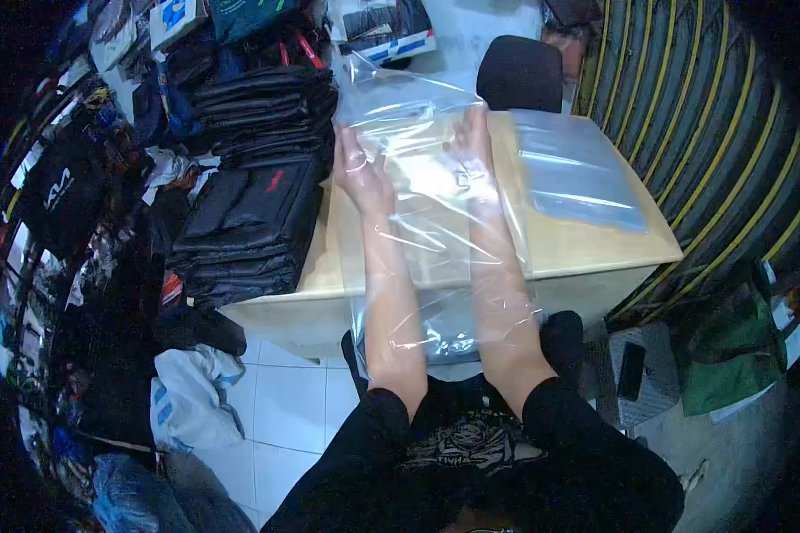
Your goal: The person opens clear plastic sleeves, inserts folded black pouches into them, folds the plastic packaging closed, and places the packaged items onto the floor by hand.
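A large clear plastic bag (431, 235) is stretched around both of my hands and forearms above the table. My left hand (364, 173) is inside it at the far left corner, fingers stretched out and pressing on the film. My right hand (476, 147) is at the far right corner, its fingers also extended against the plastic. Glare on the film blurs some finger detail. Right of my hands, a stack of flat clear plastic bags (578, 169) lies on the table.
The light wooden table (587, 253) spans the front. Black bags (253, 204) are piled at its left side. A black chair (520, 73) stands behind it. Striped rolled material (684, 115) lines the right. A phone (631, 371) rests on a surface at lower right.
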A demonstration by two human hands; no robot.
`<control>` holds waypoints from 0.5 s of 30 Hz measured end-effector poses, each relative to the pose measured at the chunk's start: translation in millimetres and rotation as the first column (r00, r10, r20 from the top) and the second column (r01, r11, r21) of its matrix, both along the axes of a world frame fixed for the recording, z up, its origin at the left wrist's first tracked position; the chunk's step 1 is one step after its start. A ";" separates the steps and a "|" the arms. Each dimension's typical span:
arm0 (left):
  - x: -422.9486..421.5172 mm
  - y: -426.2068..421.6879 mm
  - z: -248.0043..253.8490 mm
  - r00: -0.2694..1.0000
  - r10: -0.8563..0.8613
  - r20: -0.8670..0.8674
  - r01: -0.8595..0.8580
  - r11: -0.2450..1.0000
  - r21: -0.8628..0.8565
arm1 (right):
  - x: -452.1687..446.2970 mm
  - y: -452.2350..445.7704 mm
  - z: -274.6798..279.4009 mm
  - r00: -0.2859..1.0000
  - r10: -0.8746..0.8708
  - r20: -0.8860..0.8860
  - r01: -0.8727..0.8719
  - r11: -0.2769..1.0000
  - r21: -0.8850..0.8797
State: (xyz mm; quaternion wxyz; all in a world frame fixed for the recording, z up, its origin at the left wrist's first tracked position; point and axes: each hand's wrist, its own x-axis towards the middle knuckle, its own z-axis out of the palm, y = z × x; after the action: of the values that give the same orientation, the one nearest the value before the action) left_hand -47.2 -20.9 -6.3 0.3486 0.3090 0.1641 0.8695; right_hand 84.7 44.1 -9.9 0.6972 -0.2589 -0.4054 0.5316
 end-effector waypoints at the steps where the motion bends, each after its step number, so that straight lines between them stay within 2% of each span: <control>1: 0.7 1.8 -3.3 1.000 -0.024 0.008 0.024 1.000 -0.020 | 2.2 0.6 -0.5 0.997 -0.008 0.082 0.005 0.999 0.037; 2: 2.1 3.9 -4.6 0.999 -0.047 0.018 0.048 0.998 -0.036 | 4.3 0.7 -0.7 0.987 -0.022 0.160 0.010 0.997 0.076; 3: 7.4 -2.7 1.1 0.997 -0.072 0.030 0.073 0.996 -0.055 | 2.4 -2.8 -0.8 0.945 -0.123 0.304 0.074 0.983 0.165; 4: 19.2 -8.6 7.0 0.989 -0.063 0.131 0.082 0.986 -0.143 | 4.0 -4.3 2.2 0.895 -0.195 0.401 0.098 0.964 0.249; 5: 16.9 4.1 -0.3 0.993 -0.067 0.095 0.084 0.978 -0.190 | 5.7 -4.6 4.1 0.833 -0.278 0.478 0.120 0.935 0.334; 7: 8.8 37.1 -12.9 0.997 -0.077 0.023 0.081 0.959 -0.273 | -1.0 -7.6 6.1 0.760 -0.402 0.511 0.156 0.876 0.457; 8: 24.7 31.4 -10.9 0.975 0.115 -0.189 -0.154 0.966 -0.207 | -4.0 -6.7 5.8 0.737 -0.439 0.514 0.168 0.856 0.489; 11: 40.6 65.7 -0.9 0.859 0.380 -0.342 -0.392 0.919 0.037 | -3.0 -3.8 2.2 0.694 -0.441 0.570 0.175 0.870 0.460; 12: 39.9 75.0 3.3 0.824 0.406 -0.396 -0.417 0.907 0.063 | 2.7 -2.7 -2.2 0.687 -0.396 0.609 0.161 0.901 0.403; 14: 35.8 68.9 17.0 0.900 0.239 -0.365 -0.271 0.962 -0.038 | 9.3 -2.5 -1.9 0.650 -0.321 0.689 0.138 0.941 0.308; 15: 36.0 60.6 28.0 0.966 0.040 -0.255 -0.078 0.987 -0.141 | 13.7 -0.1 -4.1 0.630 -0.283 0.723 0.136 0.957 0.257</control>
State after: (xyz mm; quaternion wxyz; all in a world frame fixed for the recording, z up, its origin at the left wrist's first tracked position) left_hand -11.2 39.7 21.7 0.3212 0.3848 0.2808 0.8185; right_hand 98.5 44.0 -14.0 0.5438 -0.4376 -0.6700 0.2530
